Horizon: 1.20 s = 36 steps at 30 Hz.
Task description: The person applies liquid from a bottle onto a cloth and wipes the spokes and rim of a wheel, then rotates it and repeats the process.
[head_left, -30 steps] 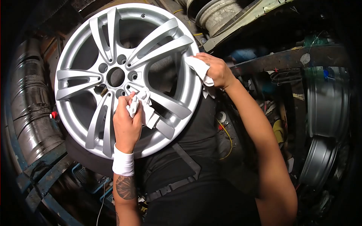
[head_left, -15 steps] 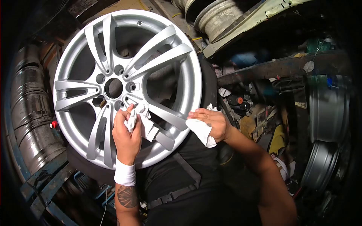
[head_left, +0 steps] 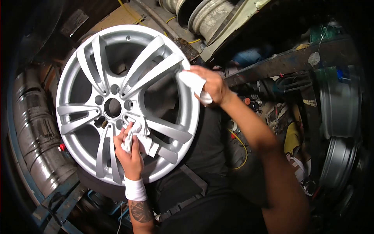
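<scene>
A silver alloy wheel rim with paired spokes faces up, tilted toward me. My left hand, a white band at its wrist, is closed on a crumpled white cloth by the hub's lower edge. That cloth drapes over the base of a lower spoke. At the rim's right edge, my right hand presses a folded white cloth against the outer lip. Its fingers are bent over the cloth, and their tips are partly hidden. Between my hands, the lower right spokes are partly covered.
Dark metal drums stand at the left beside a blue metal frame. More wheels are stacked at the far right, and others lie at the top. A rusty beam crosses the right side above cluttered parts and a yellow cable.
My right hand has moved up along the rim's right edge with its cloth. The wheel appears slightly lower and further left in view. My left hand keeps its cloth near the hub.
</scene>
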### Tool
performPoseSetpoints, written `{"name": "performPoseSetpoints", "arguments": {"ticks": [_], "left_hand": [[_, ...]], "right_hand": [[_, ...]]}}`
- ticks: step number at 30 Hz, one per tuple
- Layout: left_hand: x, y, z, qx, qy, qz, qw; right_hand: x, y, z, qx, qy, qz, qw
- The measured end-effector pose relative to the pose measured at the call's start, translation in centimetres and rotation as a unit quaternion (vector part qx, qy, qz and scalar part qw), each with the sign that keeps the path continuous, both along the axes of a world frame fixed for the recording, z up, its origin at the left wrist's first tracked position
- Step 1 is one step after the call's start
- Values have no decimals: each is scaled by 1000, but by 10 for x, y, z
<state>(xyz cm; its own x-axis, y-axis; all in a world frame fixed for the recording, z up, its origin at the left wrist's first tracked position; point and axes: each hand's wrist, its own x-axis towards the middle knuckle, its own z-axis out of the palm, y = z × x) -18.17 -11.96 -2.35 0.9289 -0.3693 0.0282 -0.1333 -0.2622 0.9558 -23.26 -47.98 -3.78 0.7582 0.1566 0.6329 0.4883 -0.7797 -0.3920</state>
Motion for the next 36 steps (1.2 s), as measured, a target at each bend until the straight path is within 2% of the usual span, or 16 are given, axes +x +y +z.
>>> {"name": "performPoseSetpoints", "arguments": {"ticks": [2,4,6,8,10,11,12,14,20,22,26,28,29,31,32,36], "left_hand": [[-11,-4,11,-22,-6,-58,998],[-25,-11,23,25,-48,-130,990],[-31,-25,37,73,-133,-260,954],[-42,-51,55,119,-128,-362,916],[-56,-75,59,219,-158,-411,871],[-60,-85,59,231,-172,-407,867],[-65,-95,58,243,-184,-402,863],[-74,-110,52,272,-209,-374,862],[-92,-135,35,270,-211,-301,890],[-88,-145,30,245,-213,-284,902],[-69,-175,20,209,-254,-256,909],[-58,-191,22,180,-257,-233,920],[-52,-197,24,166,-248,-231,926],[-45,-205,19,165,-247,-224,928],[-43,-207,16,164,-254,-219,928],[-55,-188,22,106,-226,-211,945]], "right_hand": [[-22,15,-12,28,-15,-12,999],[-45,34,-14,58,-18,-28,998],[-65,58,-10,102,-13,-65,993],[-80,70,7,119,16,-87,989],[-110,79,15,385,171,-127,898],[-126,80,-16,437,151,-152,874],[-127,69,-14,447,162,-158,865],[-111,69,4,578,96,-262,767],[-96,66,-31,638,126,-282,705],[-91,69,-56,598,101,-314,731],[-96,52,-74,607,138,-300,723],[-95,48,-89,554,104,-304,768],[-98,48,-87,572,92,-327,747],[-100,41,-101,505,55,-299,808],[-101,40,-102,486,57,-312,814],[-99,42,-98,555,101,-319,762]]}}
